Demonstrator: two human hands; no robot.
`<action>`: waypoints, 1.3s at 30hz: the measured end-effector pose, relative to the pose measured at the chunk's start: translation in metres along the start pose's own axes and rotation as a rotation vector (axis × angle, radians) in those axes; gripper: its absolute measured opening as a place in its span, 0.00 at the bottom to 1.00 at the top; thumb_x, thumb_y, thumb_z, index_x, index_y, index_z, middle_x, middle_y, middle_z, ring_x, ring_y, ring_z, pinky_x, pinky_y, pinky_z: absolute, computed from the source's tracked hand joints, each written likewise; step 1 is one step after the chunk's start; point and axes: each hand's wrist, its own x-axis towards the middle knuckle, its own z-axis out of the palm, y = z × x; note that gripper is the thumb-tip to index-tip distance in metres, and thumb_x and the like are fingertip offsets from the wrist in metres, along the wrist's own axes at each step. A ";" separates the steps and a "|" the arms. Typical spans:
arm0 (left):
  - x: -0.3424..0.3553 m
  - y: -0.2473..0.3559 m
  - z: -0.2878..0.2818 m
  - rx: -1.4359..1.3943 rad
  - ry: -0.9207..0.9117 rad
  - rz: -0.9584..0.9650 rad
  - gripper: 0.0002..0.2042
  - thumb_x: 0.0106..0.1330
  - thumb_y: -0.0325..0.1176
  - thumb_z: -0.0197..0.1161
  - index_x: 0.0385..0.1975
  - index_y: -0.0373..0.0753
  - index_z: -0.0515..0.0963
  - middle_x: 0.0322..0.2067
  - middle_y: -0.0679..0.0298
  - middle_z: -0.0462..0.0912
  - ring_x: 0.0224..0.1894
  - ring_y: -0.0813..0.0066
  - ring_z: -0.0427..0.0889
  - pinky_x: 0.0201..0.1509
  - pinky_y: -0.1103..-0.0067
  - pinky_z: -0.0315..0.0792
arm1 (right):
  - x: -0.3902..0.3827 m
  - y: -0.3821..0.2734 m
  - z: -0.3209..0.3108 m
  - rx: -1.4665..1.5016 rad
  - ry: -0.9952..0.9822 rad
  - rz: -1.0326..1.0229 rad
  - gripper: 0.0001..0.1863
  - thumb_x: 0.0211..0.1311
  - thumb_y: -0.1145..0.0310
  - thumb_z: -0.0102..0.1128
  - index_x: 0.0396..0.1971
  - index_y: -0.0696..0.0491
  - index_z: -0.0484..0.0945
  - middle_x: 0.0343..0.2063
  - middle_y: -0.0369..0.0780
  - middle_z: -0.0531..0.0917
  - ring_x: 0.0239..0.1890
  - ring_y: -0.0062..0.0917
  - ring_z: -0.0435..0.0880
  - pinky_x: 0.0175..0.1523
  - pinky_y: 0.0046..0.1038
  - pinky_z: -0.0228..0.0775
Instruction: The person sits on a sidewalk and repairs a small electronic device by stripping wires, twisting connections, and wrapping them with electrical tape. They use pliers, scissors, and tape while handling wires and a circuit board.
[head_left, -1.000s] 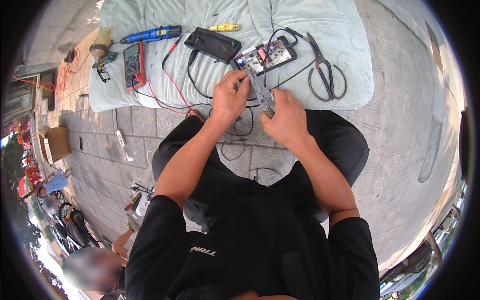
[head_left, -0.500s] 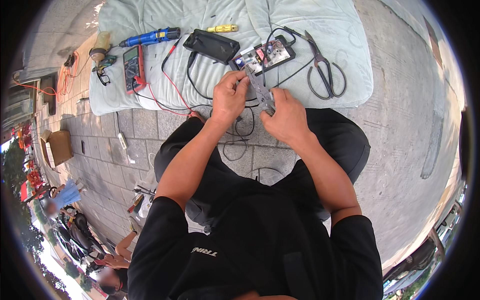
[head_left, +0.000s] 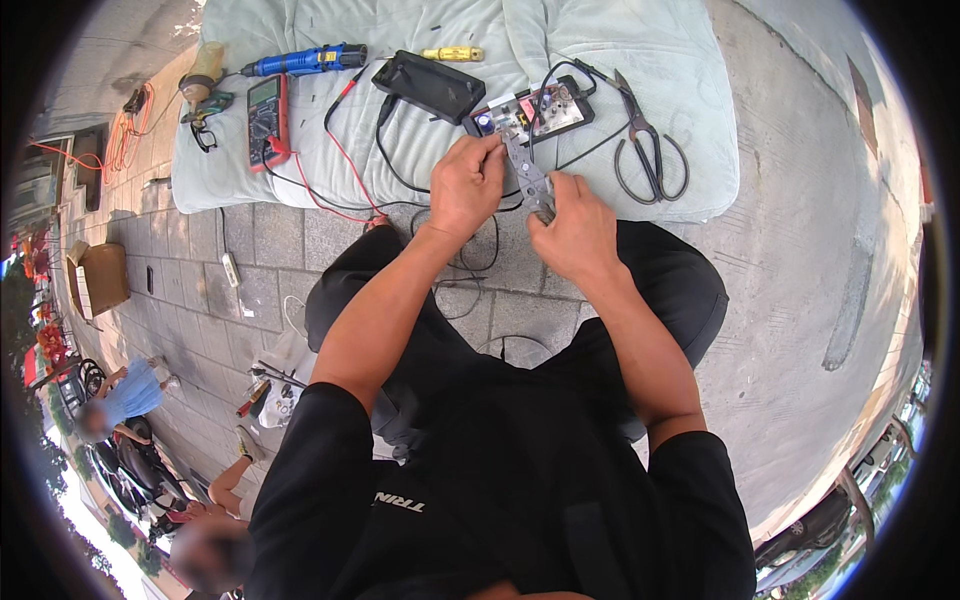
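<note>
Near the circuit board [head_left: 553, 122] on the cushion [head_left: 690, 90], the right hand [head_left: 578, 228] is clamped on the pliers [head_left: 529, 178]; the left hand [head_left: 466, 190] has fingers together by their tip, probably to steady it

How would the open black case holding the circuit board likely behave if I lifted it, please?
The open black case looks rigid, being boxy and straight-edged. Its circuit board is probably fragile, with parts exposed. The black cable looped across it seems floppy and might snag.

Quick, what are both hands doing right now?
Left hand: pinched closed; anything held can't be told.
Right hand: closed, holding the grey plier-like tool.
</note>
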 end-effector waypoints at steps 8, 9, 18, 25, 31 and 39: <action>-0.002 -0.005 0.005 0.002 0.030 0.007 0.05 0.67 0.28 0.67 0.39 0.38 0.86 0.34 0.55 0.86 0.35 0.51 0.86 0.39 0.64 0.80 | -0.003 -0.006 0.000 -0.026 0.047 0.057 0.28 0.55 0.65 0.66 0.56 0.61 0.76 0.45 0.55 0.83 0.47 0.54 0.85 0.54 0.47 0.77; -0.003 -0.008 0.003 0.014 0.025 -0.001 0.05 0.68 0.29 0.66 0.39 0.39 0.86 0.34 0.55 0.86 0.35 0.51 0.86 0.40 0.64 0.80 | 0.002 -0.012 -0.007 0.104 0.110 0.262 0.28 0.57 0.65 0.64 0.56 0.62 0.74 0.46 0.56 0.83 0.48 0.54 0.84 0.56 0.47 0.75; -0.006 0.009 -0.014 0.014 -0.022 -0.123 0.08 0.71 0.31 0.65 0.45 0.39 0.86 0.41 0.56 0.88 0.42 0.52 0.87 0.45 0.68 0.79 | 0.083 0.074 -0.143 0.100 0.374 0.480 0.37 0.56 0.56 0.67 0.60 0.68 0.71 0.48 0.49 0.81 0.46 0.38 0.81 0.55 0.34 0.73; -0.014 0.013 -0.034 -0.098 -0.026 -0.121 0.09 0.71 0.32 0.67 0.47 0.39 0.85 0.45 0.57 0.87 0.45 0.55 0.87 0.47 0.69 0.79 | 0.104 0.112 -0.117 -0.577 0.161 0.663 0.50 0.54 0.33 0.63 0.69 0.56 0.71 0.67 0.52 0.73 0.71 0.47 0.68 0.75 0.49 0.53; -0.024 0.009 -0.053 -0.087 -0.071 -0.150 0.10 0.72 0.33 0.65 0.47 0.37 0.84 0.41 0.56 0.86 0.36 0.60 0.84 0.40 0.72 0.76 | 0.088 0.067 -0.103 -0.226 0.338 0.220 0.29 0.67 0.51 0.63 0.60 0.57 0.80 0.54 0.48 0.83 0.54 0.38 0.82 0.62 0.38 0.71; -0.022 0.013 -0.069 -0.710 -0.305 -0.657 0.17 0.74 0.35 0.51 0.50 0.31 0.83 0.33 0.64 0.79 0.27 0.78 0.71 0.31 0.79 0.68 | 0.049 -0.021 -0.032 0.155 -0.202 0.067 0.19 0.68 0.65 0.66 0.56 0.54 0.83 0.24 0.41 0.84 0.27 0.26 0.83 0.39 0.30 0.76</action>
